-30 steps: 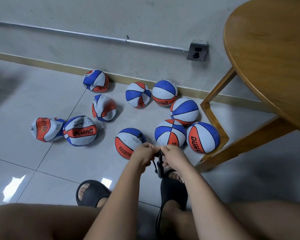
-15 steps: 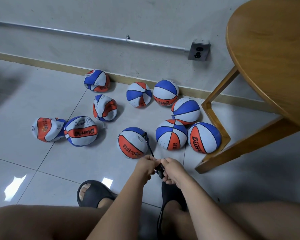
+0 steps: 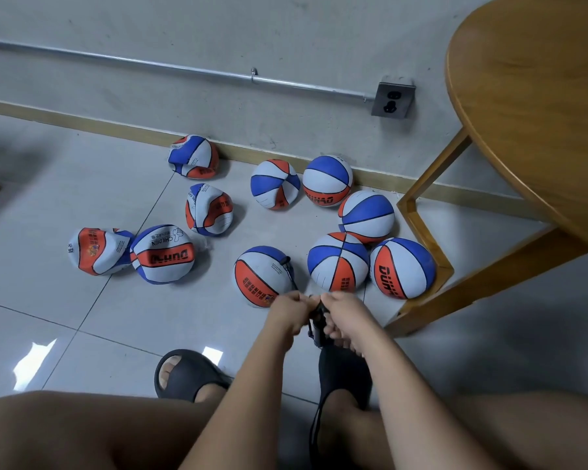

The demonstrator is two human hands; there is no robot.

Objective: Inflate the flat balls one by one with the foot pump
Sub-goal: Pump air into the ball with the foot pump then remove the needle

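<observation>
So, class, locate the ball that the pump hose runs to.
Head view, centre floor: that ball lies just beyond the left hand, between the ball marked CHILDREN and a round ball.

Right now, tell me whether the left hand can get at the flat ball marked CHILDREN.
Probably yes, but not freely: the left hand grips the pump together with the right hand. Only bare floor lies between it and that ball.
</observation>
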